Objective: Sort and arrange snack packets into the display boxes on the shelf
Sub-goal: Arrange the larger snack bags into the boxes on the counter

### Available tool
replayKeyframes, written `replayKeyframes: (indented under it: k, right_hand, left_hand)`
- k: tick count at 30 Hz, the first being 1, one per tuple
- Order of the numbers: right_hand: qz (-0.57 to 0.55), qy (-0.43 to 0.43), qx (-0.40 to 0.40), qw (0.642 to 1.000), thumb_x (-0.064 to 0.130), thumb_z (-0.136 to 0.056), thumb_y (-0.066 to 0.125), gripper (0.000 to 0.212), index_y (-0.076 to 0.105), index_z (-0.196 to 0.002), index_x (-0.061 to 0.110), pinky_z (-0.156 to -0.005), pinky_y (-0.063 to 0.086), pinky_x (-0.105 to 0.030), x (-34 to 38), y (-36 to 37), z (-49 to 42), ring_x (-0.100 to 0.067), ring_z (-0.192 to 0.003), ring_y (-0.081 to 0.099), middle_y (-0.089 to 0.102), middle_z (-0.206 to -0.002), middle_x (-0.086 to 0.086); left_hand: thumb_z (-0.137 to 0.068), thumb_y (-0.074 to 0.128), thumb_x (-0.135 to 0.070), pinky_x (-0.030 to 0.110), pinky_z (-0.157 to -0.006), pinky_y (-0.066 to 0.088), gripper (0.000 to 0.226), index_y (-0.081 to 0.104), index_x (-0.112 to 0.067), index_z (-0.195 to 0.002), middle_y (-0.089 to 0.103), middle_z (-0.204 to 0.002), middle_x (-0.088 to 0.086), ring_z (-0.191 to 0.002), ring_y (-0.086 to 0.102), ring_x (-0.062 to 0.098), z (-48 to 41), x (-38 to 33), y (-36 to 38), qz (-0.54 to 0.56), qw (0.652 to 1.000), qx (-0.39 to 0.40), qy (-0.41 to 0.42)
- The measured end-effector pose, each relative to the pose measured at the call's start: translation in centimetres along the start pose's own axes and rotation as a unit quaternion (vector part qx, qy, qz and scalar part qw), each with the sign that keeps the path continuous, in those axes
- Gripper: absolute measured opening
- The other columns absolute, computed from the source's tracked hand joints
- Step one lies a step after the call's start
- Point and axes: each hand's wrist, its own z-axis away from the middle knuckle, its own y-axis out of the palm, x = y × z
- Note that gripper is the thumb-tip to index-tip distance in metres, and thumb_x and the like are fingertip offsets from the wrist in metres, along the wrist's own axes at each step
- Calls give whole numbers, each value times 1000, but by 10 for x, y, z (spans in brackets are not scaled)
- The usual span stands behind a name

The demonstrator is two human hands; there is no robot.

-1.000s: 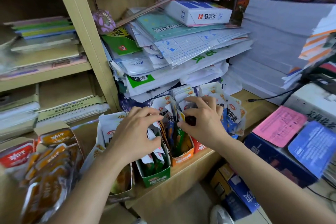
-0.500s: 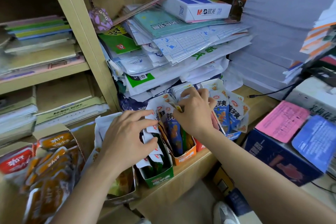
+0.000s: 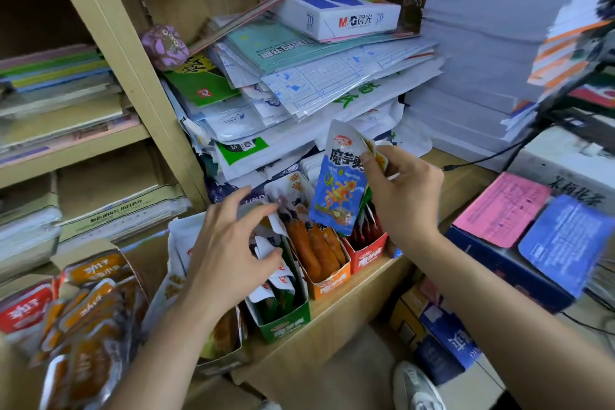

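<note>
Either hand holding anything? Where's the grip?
Right hand pinches the blue snack packet by its upper right edge. Left hand holds nothing.

The left hand (image 3: 229,253) covers some packet tops in the green display box (image 3: 286,323), and its forearm hides most of the pale carton (image 3: 226,359) beside it. The right hand (image 3: 406,196) masks the upper right corner of the blue packet (image 3: 339,190); whether a second packet sits behind cannot be told. Only a blue sliver (image 3: 397,253) shows between wrist and red display box (image 3: 369,258). The orange packets (image 3: 83,326) are blurred and cropped; print on the blue card (image 3: 565,240) is illegible.
</note>
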Motion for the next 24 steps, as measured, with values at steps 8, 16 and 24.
replayKeyframes:
  k: [8,16,24]
  right_hand:
    - [42,-50,-8,998,15,-92,70,10,77,-85,11,-53,29,-10,-12,-15,0,-4,-48,47,53,-58,14]
    - [38,-39,34,998,15,-93,68,17,74,-79,6,-48,38,-26,-17,-27,1,-14,-45,46,56,-53,2]
    - [37,-38,64,997,13,-93,68,17,72,-77,12,-50,30,-10,-17,-34,7,-5,-50,48,52,-57,18]
  left_hand:
    - [-78,79,-24,35,-98,41,80,43,-42,-148,50,-130,-21,-121,39,0,-2,-5,4,63,998,11,-1]
    - [-82,73,-7,38,-116,37,66,53,-49,-129,48,-144,-26,-135,39,-8,-12,-14,6,167,970,161,69]
    - [-67,86,-55,40,-117,17,112,21,-44,-157,26,-159,-18,-141,18,4,-30,-23,13,66,989,120,51]
